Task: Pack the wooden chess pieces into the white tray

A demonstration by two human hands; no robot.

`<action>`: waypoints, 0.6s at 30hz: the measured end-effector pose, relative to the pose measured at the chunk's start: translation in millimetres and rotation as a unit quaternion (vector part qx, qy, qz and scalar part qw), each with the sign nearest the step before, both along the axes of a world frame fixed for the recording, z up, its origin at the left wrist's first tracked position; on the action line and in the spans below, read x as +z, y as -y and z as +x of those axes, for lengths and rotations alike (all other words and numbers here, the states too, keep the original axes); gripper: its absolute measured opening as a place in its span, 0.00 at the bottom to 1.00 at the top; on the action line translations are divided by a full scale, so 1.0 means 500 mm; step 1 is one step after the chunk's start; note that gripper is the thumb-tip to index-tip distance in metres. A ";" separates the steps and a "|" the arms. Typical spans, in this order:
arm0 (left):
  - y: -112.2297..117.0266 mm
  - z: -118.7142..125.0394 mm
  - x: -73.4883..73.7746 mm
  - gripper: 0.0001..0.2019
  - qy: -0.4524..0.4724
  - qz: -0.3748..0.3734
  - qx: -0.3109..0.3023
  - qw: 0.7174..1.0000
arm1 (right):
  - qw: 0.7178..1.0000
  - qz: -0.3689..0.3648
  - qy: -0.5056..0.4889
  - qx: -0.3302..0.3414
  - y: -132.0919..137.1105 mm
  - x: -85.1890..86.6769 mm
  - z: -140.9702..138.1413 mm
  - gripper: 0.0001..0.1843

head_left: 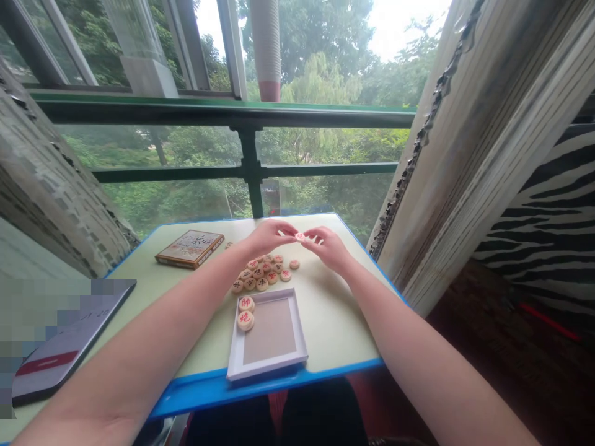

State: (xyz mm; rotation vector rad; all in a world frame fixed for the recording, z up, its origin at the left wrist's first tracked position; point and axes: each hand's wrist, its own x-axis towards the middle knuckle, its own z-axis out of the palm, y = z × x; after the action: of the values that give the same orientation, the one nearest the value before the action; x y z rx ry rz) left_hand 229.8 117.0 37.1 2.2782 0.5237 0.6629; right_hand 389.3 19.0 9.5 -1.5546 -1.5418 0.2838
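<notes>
Above the far part of the table, my left hand (273,236) and my right hand (326,245) meet at one round Chinese chess piece (300,236) with a red marking. Fingertips of both hands pinch it from opposite sides. Below my left hand lies a heap of wooden chess pieces (261,283), some marked black and some red. A single piece (294,264) rests apart, right of the heap. Nearer to me is a shallow white box tray (300,331); two stacks of red-marked pieces (246,320) stand in its far left corner.
A flat printed box (190,248) lies at the table's back left. On the left is a dark-edged grey item (74,347), partly blurred out. The table (344,328) has a blue rim. Behind it run a green railing (251,167) and windows, with curtains (446,142) on both sides.
</notes>
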 end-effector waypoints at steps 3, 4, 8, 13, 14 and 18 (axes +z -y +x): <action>0.022 -0.016 0.009 0.15 -0.005 -0.012 0.011 1.000 | 0.999 0.014 0.001 0.029 0.003 0.002 -0.003 0.12; 0.031 -0.022 0.010 0.15 -0.011 -0.018 0.017 1.000 | 0.999 0.015 0.003 0.040 0.004 0.001 -0.004 0.12; 0.066 -0.055 0.005 0.15 -0.023 -0.035 0.049 0.998 | 0.996 0.004 0.014 0.083 0.010 -0.001 -0.019 0.11; 0.120 -0.115 0.009 0.14 -0.025 -0.023 0.096 0.995 | 0.990 0.005 0.044 0.136 0.030 0.008 -0.056 0.11; 0.131 -0.126 0.011 0.14 -0.025 -0.018 0.104 0.994 | 0.988 0.010 0.050 0.147 0.035 0.011 -0.064 0.12; 0.172 -0.165 0.007 0.15 -0.015 0.002 0.129 0.991 | 0.978 0.024 0.060 0.197 0.058 0.014 -0.089 0.12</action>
State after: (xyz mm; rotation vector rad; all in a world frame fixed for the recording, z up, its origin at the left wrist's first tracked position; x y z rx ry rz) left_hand 147.6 30.9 40.7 2.2466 0.8431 0.7557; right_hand 344.6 -9.8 16.5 -1.2381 -1.9369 0.3758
